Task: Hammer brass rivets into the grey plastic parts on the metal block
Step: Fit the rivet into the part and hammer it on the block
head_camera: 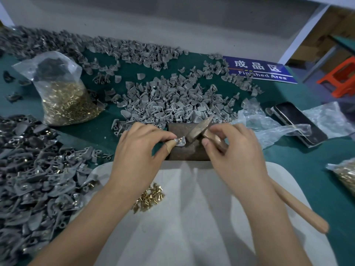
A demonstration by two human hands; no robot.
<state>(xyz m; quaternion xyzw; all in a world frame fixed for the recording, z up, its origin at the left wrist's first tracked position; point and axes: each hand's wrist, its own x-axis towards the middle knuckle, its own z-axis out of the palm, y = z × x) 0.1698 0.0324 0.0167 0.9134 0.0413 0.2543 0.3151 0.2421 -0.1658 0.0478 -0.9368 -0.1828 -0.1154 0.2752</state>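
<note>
A rusty metal block (189, 153) lies at the table's middle. On it sits a grey plastic part (181, 143) with a brass rivet (180, 139) standing in its hole. My left hand (142, 148) pinches that part between thumb and forefinger. My right hand (232, 148) grips the hammer (199, 129) high on its wooden handle, close under the head. The hammer head rests just right of the part. The handle's end (307, 214) sticks out toward me behind my right forearm. A small heap of loose brass rivets (148, 197) lies on the white cloth (192, 217) near me.
A pile of grey parts (172, 100) lies behind the block. Riveted parts (34, 179) are heaped at the left. A bag of rivets (63, 96) stands at the back left, another bag (345, 175) at the right edge. A phone (299, 123), crumpled plastic film (269, 123) and a blue sign (259, 71) lie to the right.
</note>
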